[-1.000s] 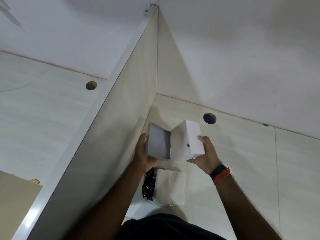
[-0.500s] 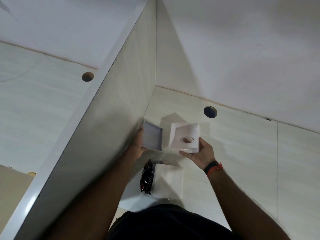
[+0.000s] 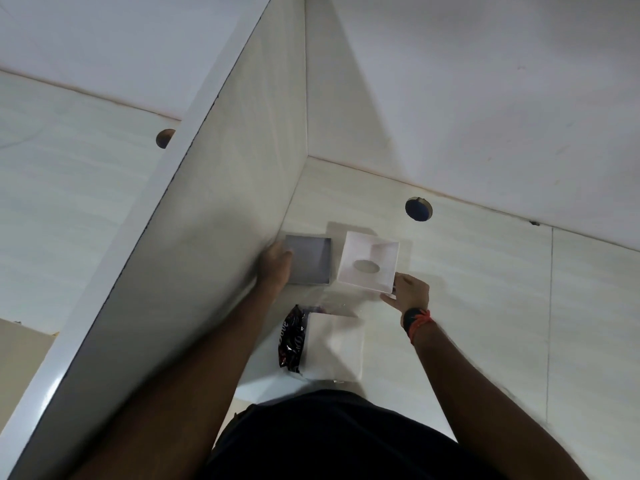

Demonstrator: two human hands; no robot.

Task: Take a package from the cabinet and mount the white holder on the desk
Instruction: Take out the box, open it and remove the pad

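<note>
The white holder (image 3: 369,266), an angled white box-like piece with an oval cut-out in its face, sits on the desk (image 3: 485,289) near the back, just short of the round cable hole (image 3: 418,209). In the head view, the only one, the right hand (image 3: 408,294) pinches the holder's near right corner between thumb and fingers, a narrow grip on that corner alone. The left hand (image 3: 277,265) rests on the left edge of a shallow grey tray-like piece (image 3: 309,259), which lies flat just beside the holder and close against the vertical divider panel (image 3: 194,244); whether its fingers actually clamp the edge or only press on it, I cannot tell.

The likely trouble, as I judge it, is the one-corner hold: the holder could pivot or tip as it is pushed into place and end up crooked. If it mounts by adhesive, which cannot be seen, a skewed first contact would be hard to correct. The grey piece could also be nudged under the holder.

Nearer the person lie a white package (image 3: 334,346) and a dark printed wrapper (image 3: 291,337), touching each other and clear of the holder. The divider crowds the left arm. The right side of the desk has free room.
</note>
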